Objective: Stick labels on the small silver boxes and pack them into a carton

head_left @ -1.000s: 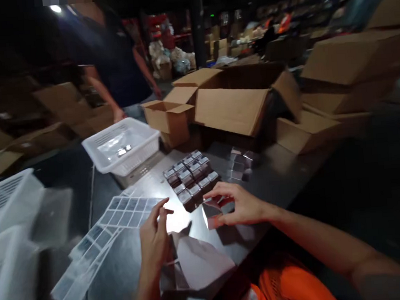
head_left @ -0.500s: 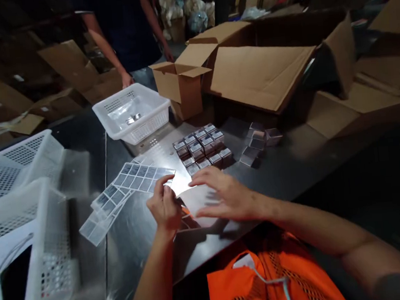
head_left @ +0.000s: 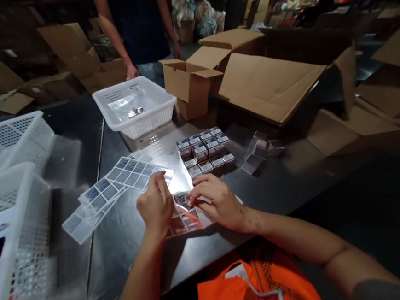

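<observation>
- White-gridded label sheet [head_left: 187, 222] sits between both hands.
- Left hand [head_left: 156, 204] curls tight, gripping the sheet's left edge.
- Right hand [head_left: 218, 201] arches over its right side; whether the fingertips pinch anything, I cannot tell.

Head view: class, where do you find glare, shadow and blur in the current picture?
In the head view, white glare lies on the metal table near the small boxes, and an orange reflection crosses the sheet by the right hand; again in the head view, the large carton is dark inside, and the near-left basket looks smeared.
</observation>
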Motion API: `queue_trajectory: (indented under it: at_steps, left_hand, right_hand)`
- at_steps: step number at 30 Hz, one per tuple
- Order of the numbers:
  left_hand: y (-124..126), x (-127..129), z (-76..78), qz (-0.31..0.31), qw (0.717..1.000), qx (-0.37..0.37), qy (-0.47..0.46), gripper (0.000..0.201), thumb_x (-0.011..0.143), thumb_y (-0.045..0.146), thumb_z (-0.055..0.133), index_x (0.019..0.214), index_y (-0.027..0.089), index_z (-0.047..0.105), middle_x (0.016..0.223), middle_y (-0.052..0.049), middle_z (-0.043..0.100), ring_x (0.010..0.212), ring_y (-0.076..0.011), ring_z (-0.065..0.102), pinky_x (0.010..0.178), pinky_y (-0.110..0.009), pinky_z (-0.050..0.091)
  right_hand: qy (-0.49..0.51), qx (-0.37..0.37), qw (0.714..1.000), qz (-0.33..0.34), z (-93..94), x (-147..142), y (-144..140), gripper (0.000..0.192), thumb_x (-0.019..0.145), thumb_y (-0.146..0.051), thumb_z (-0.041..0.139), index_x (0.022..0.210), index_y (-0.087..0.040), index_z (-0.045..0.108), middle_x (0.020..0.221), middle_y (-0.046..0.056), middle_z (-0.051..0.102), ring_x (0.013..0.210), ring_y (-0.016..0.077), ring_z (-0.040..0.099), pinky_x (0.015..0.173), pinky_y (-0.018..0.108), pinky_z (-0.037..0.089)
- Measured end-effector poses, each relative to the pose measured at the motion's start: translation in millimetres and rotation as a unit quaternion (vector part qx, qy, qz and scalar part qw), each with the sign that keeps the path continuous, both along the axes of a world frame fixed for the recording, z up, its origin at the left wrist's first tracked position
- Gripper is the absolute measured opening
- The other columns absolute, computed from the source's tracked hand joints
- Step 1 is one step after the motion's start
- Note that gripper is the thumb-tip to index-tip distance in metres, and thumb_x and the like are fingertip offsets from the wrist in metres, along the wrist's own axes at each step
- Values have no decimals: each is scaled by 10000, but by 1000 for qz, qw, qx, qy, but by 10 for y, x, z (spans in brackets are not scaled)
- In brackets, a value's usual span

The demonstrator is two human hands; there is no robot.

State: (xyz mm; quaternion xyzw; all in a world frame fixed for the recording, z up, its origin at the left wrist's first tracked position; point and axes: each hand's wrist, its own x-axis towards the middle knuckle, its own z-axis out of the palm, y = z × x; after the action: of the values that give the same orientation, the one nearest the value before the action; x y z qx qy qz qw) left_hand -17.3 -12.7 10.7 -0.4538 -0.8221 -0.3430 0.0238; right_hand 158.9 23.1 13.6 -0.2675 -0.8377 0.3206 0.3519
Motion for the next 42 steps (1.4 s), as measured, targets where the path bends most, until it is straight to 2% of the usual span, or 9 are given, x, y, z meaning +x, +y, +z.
queue_trajectory:
  at_steps: [5, 11, 17, 22, 26, 29, 32, 37, 42]
  left_hand:
    - [-18, -72, -85, -68, 989, 123, 48, 525, 1037, 442, 294, 1021, 170, 742, 703, -41, 673, 472, -102, 434, 547, -258, 261]
    - [-65, -44, -133, -133, 967, 188, 113, 616, 1052, 503, 251, 989, 155, 756, 789, -87, 747, 480, -92, 518, 518, -250, 301]
    - [-94, -35, -154, -176, 937, 245, 173, 525, 1054, 415, 318, 974, 141, 759, 798, -109, 766, 513, -107, 594, 554, -239, 382]
    - [-65, -7, -116, -133, 966, 193, 108, 525, 1048, 425, 307, 1008, 147, 750, 809, -86, 753, 478, -94, 536, 522, -235, 325]
    - [-8, 6, -43, -60, 995, 78, 11, 469, 1027, 414, 338, 1036, 177, 742, 777, -56, 721, 494, -110, 492, 553, -246, 293]
    - [24, -46, -24, -31, 999, 5, -18, 406, 1013, 399, 385, 1082, 204, 734, 732, -51, 695, 510, -138, 472, 576, -266, 266]
    - [49, -125, -26, -24, 998, -63, -8, 383, 1001, 426, 412, 1071, 234, 736, 674, -47, 663, 502, -163, 453, 575, -282, 215]
    - [70, -135, -10, -62, 991, -114, -14, 334, 969, 434, 474, 1036, 247, 743, 570, -24, 613, 529, -194, 513, 578, -281, 209]
    - [71, -73, -16, -107, 985, -102, -94, 325, 944, 436, 499, 1018, 228, 739, 555, -11, 622, 581, -192, 588, 592, -268, 277]
  right_hand:
    - [-3, -122, 992, -10, 40, -52, 72, 449, 727, -250, 886, 1148, -189, 742, 1063, 65, 748, 997, 208, 684, 906, 331, 517]
    - [-35, -285, 958, 6, 57, -62, 162, 314, 693, -185, 868, 1001, -188, 807, 779, -13, 732, 716, 133, 642, 720, 251, 472]
    - [-26, -298, 954, -26, 21, -64, 187, 310, 627, -138, 868, 930, -176, 808, 695, -29, 686, 625, 111, 586, 634, 233, 456]
    - [-11, -207, 978, -17, 32, -40, 148, 158, 738, -163, 831, 886, -185, 781, 783, -6, 738, 716, 136, 654, 671, 233, 467]
    - [-55, -24, 998, 6, -48, -7, 55, 72, 912, -198, 693, 964, -203, 742, 913, 24, 781, 852, 175, 701, 837, 311, 462]
    - [-57, 140, 988, 43, -69, 57, 7, 99, 945, -251, 646, 930, -226, 741, 1101, 63, 755, 1130, 251, 645, 986, 411, 416]
    - [-14, 199, 971, 133, 59, 178, 99, 158, 953, -357, 645, 893, -267, 761, 1132, 57, 715, 1215, 236, 586, 1031, 394, 428]
    - [-129, 242, 958, -79, 260, 295, 694, 438, 967, -240, 613, 1401, -279, 571, 1375, 97, 635, 1408, 290, 442, 1157, 502, 313]
    - [-225, 285, 927, -93, 48, 199, 1133, 726, 921, -106, 587, 1564, -273, 293, 1466, 102, 587, 1455, 277, 416, 1192, 603, 119]
